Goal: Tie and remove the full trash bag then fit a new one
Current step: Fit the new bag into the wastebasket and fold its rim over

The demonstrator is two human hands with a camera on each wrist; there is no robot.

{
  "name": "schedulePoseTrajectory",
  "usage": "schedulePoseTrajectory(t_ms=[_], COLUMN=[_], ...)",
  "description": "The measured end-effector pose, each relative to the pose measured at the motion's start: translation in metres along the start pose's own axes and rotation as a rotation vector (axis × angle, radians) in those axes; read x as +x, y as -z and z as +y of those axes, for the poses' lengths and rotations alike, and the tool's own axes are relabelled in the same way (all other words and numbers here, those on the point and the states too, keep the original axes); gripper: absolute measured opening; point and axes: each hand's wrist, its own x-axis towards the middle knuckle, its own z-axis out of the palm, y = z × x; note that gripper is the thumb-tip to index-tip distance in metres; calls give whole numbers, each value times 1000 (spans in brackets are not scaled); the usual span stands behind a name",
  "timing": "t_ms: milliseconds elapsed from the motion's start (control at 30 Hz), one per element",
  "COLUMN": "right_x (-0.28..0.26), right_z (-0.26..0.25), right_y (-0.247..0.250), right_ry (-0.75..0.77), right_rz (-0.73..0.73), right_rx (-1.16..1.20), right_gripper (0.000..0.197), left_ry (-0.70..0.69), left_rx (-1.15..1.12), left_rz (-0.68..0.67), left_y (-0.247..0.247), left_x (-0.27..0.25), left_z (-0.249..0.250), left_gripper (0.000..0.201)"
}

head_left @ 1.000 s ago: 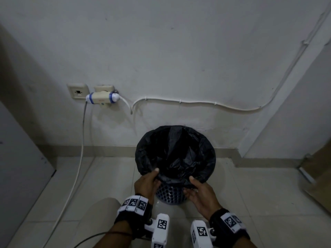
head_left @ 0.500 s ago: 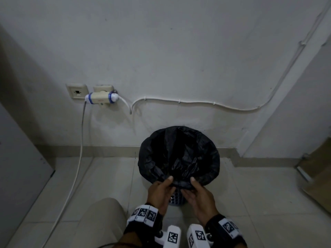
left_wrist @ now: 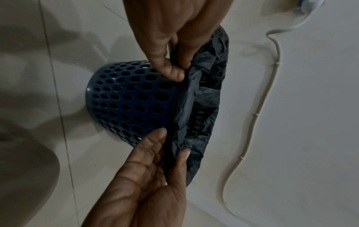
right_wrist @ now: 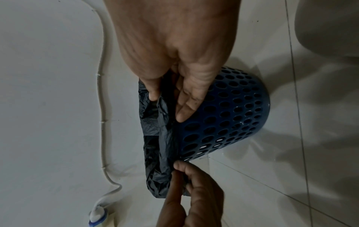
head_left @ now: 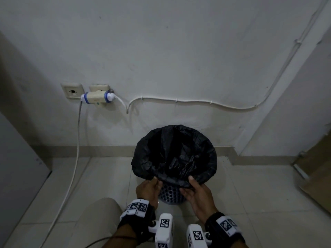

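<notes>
Both hands, left hand point(head_left: 149, 189) and right hand point(head_left: 198, 191), pinch the black bag point(head_left: 174, 153) hem; thin film between them could tear if yanked off the blue bin point(left_wrist: 128, 99).

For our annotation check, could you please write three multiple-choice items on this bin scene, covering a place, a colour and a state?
1. Where does the perforated bin stand?
A. on the tiled floor by the wall
B. on a table
C. inside a cupboard

2. What colour is the trash bag?
A. white
B. black
C. green

3. What does the left hand do?
A. hangs idle
B. presses the wall socket
C. pinches the bag's folded-over edge

Answers: 1 A, floor tiles surround its base. 2 B, the film is black in every view. 3 C, the left wrist view shows thumb and fingers closed on the edge; the right hand grips it too.
</notes>
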Motion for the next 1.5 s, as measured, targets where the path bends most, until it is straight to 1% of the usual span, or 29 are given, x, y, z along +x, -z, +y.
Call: schedulePoseTrajectory(t_ms=[33, 100, 133, 167, 233, 300, 367, 400, 467, 533, 600, 633, 667, 700, 733, 767, 867, 933, 1000, 1067, 1133, 1200, 1267, 1367, 1400, 1433, 1500], right_x=[0, 0, 0, 0, 0, 1, 2, 2, 3, 5, 9, 11, 11, 11, 9, 7, 6, 8, 10, 11, 11, 11, 12, 12, 12, 12, 12], right_z=[0, -1, -1, 0, 0, 0, 0, 0, -2, -7, -15, -17, -19, -19, -19, -19, -16, -17, -17, -17, -17, -17, -16, -16, -16, -17, -17], right_y=[0, -1, -1, 0, 0, 0, 1, 1, 2, 3, 5, 7, 8, 9, 9, 9, 5, 3, 3, 2, 0, -3, -5, -3, -1, 0, 1], right_ry=[1, 2, 5, 7, 8, 1, -3, -8, -27, -52, -68, -76, -86, -101, -124, -150, -183, -189, -190, -185, -167, -160, -156, -142, -135, -129, -126], right_rz=[-2, -2, -5, -8, -9, -12, -12, -15, -14, 3, 23, 32, 35, 24, 3, -20, -61, -39, -33, -48, -71, -77, -71, -76, -80, -86, -89], right_rx=[-1, -2, 1, 5, 12, 21, 26, 27, 27, 40, 86, 129, 170, 187, 183, 165, 128, 140, 155, 150, 142, 115, 111, 111, 111, 109, 106], right_gripper=[33, 33, 34, 34, 34, 34, 34, 35, 35, 41, 60, 67, 64, 54, 47, 44, 43, 49, 51, 41, 34, 32, 32, 31, 31, 32, 35], left_ry=[-2, 8, 19, 25, 52, 65, 94, 130, 188, 229, 244, 256, 263, 265, 268, 262, 245, 247, 234, 225, 237, 248, 278, 242, 227, 211, 205], left_rx=[-20, -32, -48, -64, -48, 6, 28, 4, -53, -91, -103, -102, -101, -100, -102, -101, -92, -81, -92, -125, -164, -223, -245, -183, -181, -142, -146], left_rz=[14, 16, 13, 9, -38, -72, -69, -57, -67, -127, -177, -189, -200, -210, -215, -219, -236, -237, -228, -190, -139, -82, -64, -18, -8, 25, 80], left_y=[2, 2, 1, 0, -1, -3, -6, -8, -10, -11, -15, -18, -21, -25, -29, -32, -35, -31, -26, -22, -19, -15, -11, -7, -9, -11, -12], left_x=[2, 0, -2, -4, -7, -7, 0, 2, 5, 5, 0, -4, -8, -11, -14, -16, -24, -26, -25, -20, -16, -12, -8, 2, 6, 8, 13], left_z=[1, 6, 9, 11, 16, 20, 20, 21, 22, 22, 17, 13, 9, 5, 1, -3, -11, -12, -7, 1, 8, 9, 7, 9, 11, 15, 22], left_gripper=[21, 11, 10, 12, 28, 41, 51, 52, 45, 45, 41, 35, 29, 28, 32, 36, 39, 38, 40, 43, 40, 39, 40, 28, 29, 34, 40])
